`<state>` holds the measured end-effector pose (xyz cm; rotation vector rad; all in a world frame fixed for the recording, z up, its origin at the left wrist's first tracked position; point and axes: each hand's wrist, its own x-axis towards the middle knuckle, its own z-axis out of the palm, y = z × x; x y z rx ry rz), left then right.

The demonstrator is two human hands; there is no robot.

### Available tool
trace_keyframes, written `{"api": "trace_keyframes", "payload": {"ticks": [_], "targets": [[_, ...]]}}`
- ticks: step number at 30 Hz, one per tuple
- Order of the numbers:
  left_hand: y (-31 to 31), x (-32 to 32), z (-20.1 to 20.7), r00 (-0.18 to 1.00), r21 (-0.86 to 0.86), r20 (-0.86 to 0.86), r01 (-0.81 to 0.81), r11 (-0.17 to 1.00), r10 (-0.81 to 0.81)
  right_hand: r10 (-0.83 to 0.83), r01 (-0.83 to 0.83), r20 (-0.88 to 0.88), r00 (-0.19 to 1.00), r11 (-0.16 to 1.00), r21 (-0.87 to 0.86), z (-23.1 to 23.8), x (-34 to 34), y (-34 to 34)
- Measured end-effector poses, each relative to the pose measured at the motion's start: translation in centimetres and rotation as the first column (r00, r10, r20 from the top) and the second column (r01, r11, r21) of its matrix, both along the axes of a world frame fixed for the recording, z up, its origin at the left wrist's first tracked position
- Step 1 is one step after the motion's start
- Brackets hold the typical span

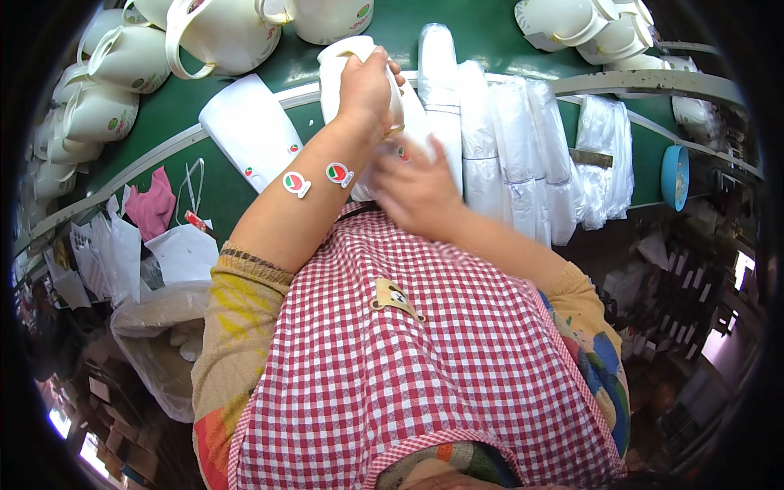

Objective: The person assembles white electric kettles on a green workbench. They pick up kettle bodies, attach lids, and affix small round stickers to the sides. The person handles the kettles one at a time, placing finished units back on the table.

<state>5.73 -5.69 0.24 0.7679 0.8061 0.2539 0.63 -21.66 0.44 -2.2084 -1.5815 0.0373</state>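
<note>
My left hand (367,91) is closed round a cream-white jug (336,69), which it holds tilted above the far side of the work area. Part of the jug is hidden behind the fingers. Just below it, nearer my body, my right hand (425,186) is smeared by motion, and what its fingers hold, if anything, does not show. A small red-and-green sticker (402,152) lies by those fingers. Two stickers of similar colours, one (296,184) and another (339,173), cling to my left forearm. A white sheet (251,122) with small stickers on it lies left of that arm.
Several cream jugs (224,41) with handles crowd the far left of the green table (392,67); more jugs (563,23) stand far right. Bundles of clear plastic bags (510,135) lie right of my hands. A blue bowl (674,178) and a pink cloth (152,204) sit at the sides.
</note>
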Motion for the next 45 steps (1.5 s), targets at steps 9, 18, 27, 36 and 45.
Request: {"api": "trace_keyframes", "payload": {"ticks": [9, 18, 27, 36, 45], "targets": [[0.5, -0.8, 0.4, 0.992, 0.029, -0.007, 0.126, 0.992, -0.126, 0.101, -0.023, -0.32, 0.942, 0.971, 0.239, 2.2, 2.1, 0.1], [-3.0, -1.4, 4.2, 0.752, 0.722, 0.158, 0.354, 0.594, -0.64, -0.025, 0.558, -0.988, 0.154, 0.827, 0.066, 8.5, 11.8, 0.4], [4.4, 2.2, 4.6, 0.935, 0.996, -0.052, 0.075, 0.053, -0.35, 0.245, 0.701, -0.867, 0.434, 0.513, 0.496, 5.5, 24.0, 2.7], [16.5, 3.2, -0.1, 0.994, 0.993, -0.039, 0.05, -0.109, 0.102, 0.078, 0.762, -0.879, 0.47, 0.468, 0.448, -3.3, 31.8, -1.1], [17.9, 2.8, -1.4, 0.876, 0.49, 0.062, 0.39, 0.779, -0.478, -0.429, 0.652, -0.504, 0.75, 0.609, 0.452, 1.8, 26.3, -1.2]]}}
